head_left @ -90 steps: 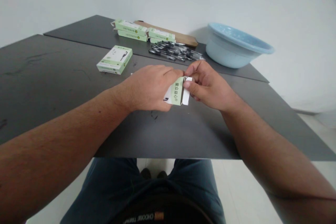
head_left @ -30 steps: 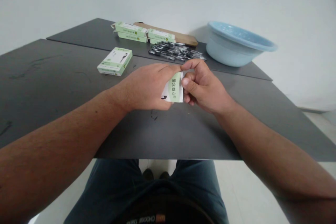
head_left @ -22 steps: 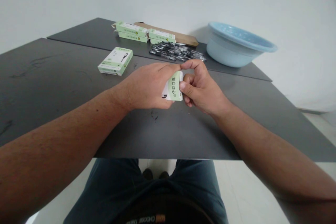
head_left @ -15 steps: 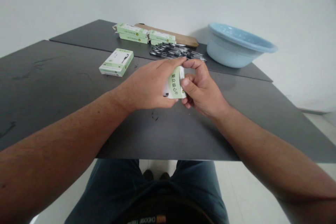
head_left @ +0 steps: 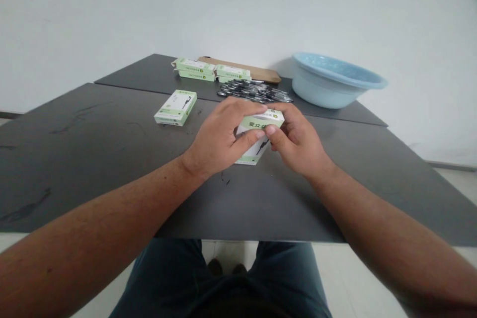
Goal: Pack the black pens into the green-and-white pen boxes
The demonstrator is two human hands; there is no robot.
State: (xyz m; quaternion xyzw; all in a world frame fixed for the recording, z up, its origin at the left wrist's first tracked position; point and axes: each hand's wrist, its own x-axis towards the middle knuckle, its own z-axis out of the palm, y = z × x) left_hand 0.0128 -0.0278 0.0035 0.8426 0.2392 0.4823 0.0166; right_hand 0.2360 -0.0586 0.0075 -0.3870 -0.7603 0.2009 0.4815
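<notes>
Between my hands, over the near part of the table, is a small green and white cardboard box (head_left: 257, 153), its end turned up and away from me. My left hand (head_left: 227, 134) grips it from the left, thumb across the front face and fingers over the top. From the right, my right hand (head_left: 298, 136) holds the same box, thumb on the front near the upper edge and fingers behind it. Parts of the box are covered by my fingers. A matching box (head_left: 176, 108) lies flat to the left of my left hand.
Behind my hands lies a pile of black and clear pens (head_left: 255, 90). Several more green boxes (head_left: 196, 72) are stacked at the back, in front of a flat brown cardboard piece (head_left: 264, 75). A light blue plastic basin (head_left: 324, 87) stands at the back right of the dark table (head_left: 122, 179).
The held box has turned, so its printed front and end now face up toward me. Both hands have shifted their grip on it. The camera view has tilted up slightly.
</notes>
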